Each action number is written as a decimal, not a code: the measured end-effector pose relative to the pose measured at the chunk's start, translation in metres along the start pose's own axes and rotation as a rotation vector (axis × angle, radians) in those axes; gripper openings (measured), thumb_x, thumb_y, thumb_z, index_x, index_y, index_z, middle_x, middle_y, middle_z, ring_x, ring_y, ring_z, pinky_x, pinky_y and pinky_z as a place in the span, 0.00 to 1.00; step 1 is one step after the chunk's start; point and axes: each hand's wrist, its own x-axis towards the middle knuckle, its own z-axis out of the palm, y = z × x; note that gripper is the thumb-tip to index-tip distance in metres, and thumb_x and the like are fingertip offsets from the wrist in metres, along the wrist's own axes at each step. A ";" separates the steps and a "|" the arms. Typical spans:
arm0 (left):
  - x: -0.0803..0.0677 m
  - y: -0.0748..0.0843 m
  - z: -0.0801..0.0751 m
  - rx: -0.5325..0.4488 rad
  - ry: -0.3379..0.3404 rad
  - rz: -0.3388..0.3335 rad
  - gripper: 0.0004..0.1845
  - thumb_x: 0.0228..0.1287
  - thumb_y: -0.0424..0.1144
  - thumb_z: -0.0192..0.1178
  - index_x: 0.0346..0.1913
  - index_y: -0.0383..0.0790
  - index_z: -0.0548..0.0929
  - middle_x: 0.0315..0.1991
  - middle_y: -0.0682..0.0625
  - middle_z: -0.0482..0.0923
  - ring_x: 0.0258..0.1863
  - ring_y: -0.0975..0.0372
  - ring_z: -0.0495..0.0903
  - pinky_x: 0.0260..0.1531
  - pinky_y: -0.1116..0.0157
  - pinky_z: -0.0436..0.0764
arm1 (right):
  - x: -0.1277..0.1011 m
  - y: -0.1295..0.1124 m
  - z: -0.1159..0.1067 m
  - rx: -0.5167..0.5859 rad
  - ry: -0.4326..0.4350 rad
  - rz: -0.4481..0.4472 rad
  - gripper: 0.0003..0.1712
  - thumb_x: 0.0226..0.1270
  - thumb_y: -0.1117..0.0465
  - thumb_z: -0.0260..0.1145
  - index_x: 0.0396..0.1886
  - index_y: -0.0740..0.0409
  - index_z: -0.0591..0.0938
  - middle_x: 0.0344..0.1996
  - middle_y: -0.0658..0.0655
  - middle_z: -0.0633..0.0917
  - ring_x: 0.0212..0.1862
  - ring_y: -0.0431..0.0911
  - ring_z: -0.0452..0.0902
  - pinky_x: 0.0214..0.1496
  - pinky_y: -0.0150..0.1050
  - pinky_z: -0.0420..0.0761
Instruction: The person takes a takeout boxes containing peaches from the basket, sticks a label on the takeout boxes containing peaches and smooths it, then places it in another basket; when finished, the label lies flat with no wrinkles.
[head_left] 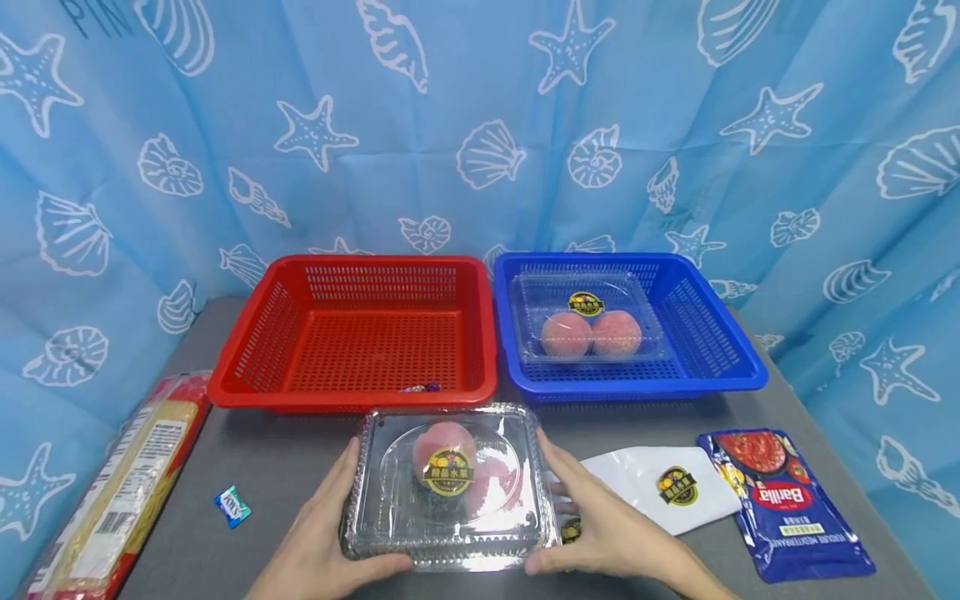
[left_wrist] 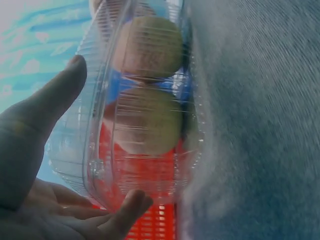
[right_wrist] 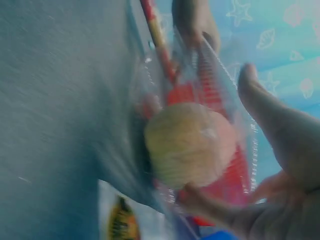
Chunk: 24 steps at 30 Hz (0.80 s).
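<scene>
A clear plastic clamshell box (head_left: 450, 533) with two pink peaches (head_left: 442, 442) inside is held between both hands, in front of the baskets. My left hand (head_left: 318, 529) grips its left side, thumb along the near edge. On the opposite side my right hand (head_left: 596, 525) holds it, thumb at the near right corner. A round black-and-gold label sticks to the lid. In the left wrist view the peaches (left_wrist: 147, 120) show through the box wall, above the grey table. One peach (right_wrist: 187, 145) shows clearly in the blurred right wrist view.
Behind stand a red basket (head_left: 247, 333) with a small wrapped item (head_left: 422, 387) and a blue basket (head_left: 720, 350) holding another peach box (head_left: 645, 333). A noodle pack (head_left: 135, 483) and small packet (head_left: 232, 506) lie left; a white labelled packet (head_left: 637, 475) and Barilla pouch (head_left: 795, 517) lie right.
</scene>
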 end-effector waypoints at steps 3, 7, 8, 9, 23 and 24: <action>-0.001 -0.001 0.006 -0.037 -0.016 0.017 0.76 0.35 0.66 0.82 0.84 0.53 0.42 0.83 0.44 0.50 0.78 0.44 0.60 0.71 0.38 0.68 | -0.013 0.006 0.002 0.118 0.002 -0.027 0.74 0.49 0.53 0.84 0.84 0.60 0.42 0.75 0.79 0.56 0.57 0.51 0.84 0.54 0.37 0.87; 0.004 -0.037 0.021 -0.051 -0.020 0.172 0.75 0.32 0.68 0.82 0.83 0.58 0.45 0.83 0.48 0.52 0.76 0.53 0.65 0.60 0.51 0.82 | -0.035 0.012 -0.007 0.215 0.019 -0.027 0.67 0.53 0.62 0.82 0.84 0.57 0.47 0.73 0.73 0.61 0.50 0.35 0.83 0.48 0.33 0.87; 0.005 -0.043 0.022 -0.053 -0.019 0.243 0.76 0.32 0.66 0.83 0.83 0.57 0.46 0.83 0.47 0.51 0.76 0.52 0.65 0.57 0.54 0.84 | -0.041 0.013 -0.011 0.220 0.028 -0.041 0.66 0.53 0.65 0.81 0.84 0.57 0.49 0.73 0.67 0.63 0.49 0.35 0.82 0.47 0.33 0.86; 0.005 -0.046 0.022 -0.042 -0.009 0.331 0.77 0.31 0.65 0.83 0.84 0.54 0.46 0.83 0.44 0.51 0.75 0.50 0.65 0.53 0.58 0.86 | -0.046 0.014 -0.015 0.211 0.044 -0.052 0.65 0.54 0.67 0.80 0.84 0.56 0.50 0.74 0.61 0.64 0.50 0.35 0.82 0.46 0.32 0.85; 0.069 0.127 -0.007 -0.208 0.178 0.660 0.64 0.40 0.43 0.85 0.81 0.44 0.58 0.80 0.49 0.60 0.77 0.53 0.66 0.66 0.51 0.78 | -0.024 -0.018 -0.111 0.324 0.386 -0.210 0.68 0.48 0.88 0.69 0.84 0.56 0.46 0.73 0.54 0.67 0.62 0.39 0.79 0.60 0.30 0.82; 0.082 0.133 -0.005 -0.229 0.176 0.672 0.63 0.41 0.42 0.85 0.81 0.45 0.58 0.80 0.50 0.61 0.76 0.55 0.66 0.65 0.53 0.79 | -0.018 -0.016 -0.121 0.347 0.394 -0.196 0.66 0.50 0.87 0.68 0.84 0.56 0.46 0.72 0.56 0.67 0.62 0.39 0.79 0.60 0.30 0.82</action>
